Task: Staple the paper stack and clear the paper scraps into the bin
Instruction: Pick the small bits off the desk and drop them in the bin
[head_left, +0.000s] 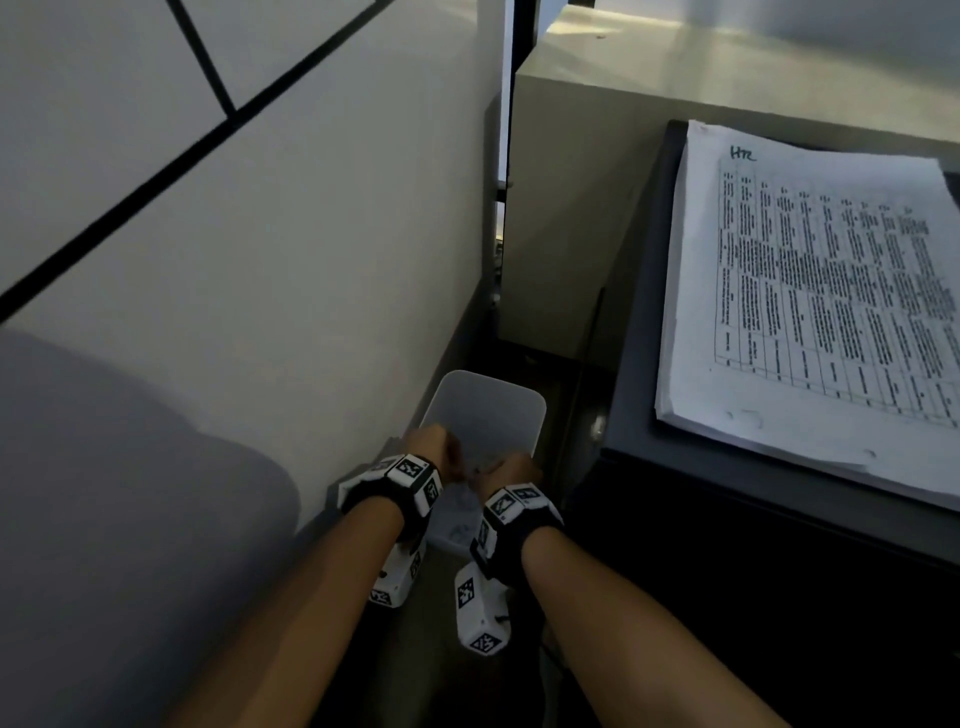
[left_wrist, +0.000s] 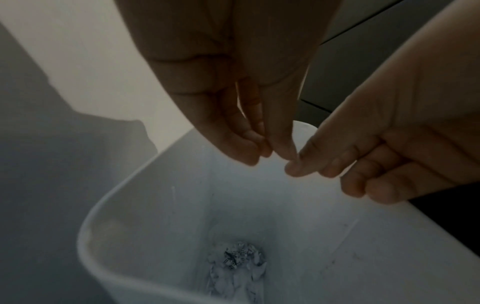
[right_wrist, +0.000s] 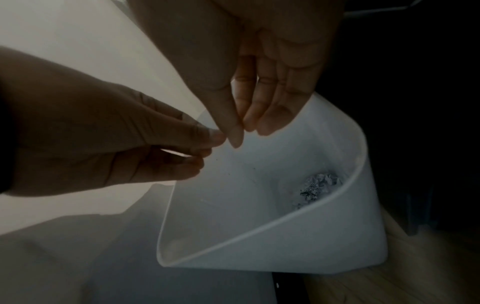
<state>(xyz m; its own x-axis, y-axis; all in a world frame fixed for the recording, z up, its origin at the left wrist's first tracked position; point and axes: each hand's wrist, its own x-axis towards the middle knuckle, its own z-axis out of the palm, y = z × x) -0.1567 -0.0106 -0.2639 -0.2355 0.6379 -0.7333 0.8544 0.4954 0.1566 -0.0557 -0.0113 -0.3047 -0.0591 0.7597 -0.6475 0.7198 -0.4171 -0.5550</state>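
Observation:
A white plastic bin (head_left: 488, 379) stands on the floor between a wall and a dark cabinet. Crumpled paper scraps (left_wrist: 239, 259) lie at its bottom, also seen from the right wrist (right_wrist: 317, 187). Both hands hang over the bin's mouth. My left hand (head_left: 436, 447) points down with its fingertips bunched against the thumb (left_wrist: 270, 153). My right hand (head_left: 506, 467) is bunched the same way (right_wrist: 244, 133) and touches the left fingertips. I see no scrap between the fingers of either hand. The printed paper stack (head_left: 810, 291) lies on the cabinet top at the right.
The dark cabinet (head_left: 675, 467) rises close to the bin's right side. A pale wall (head_left: 260, 260) runs along its left. A beige cabinet (head_left: 571, 208) stands behind it. A grey rounded surface (head_left: 130, 493) fills the lower left. Wood floor (right_wrist: 389, 288) shows beside the bin.

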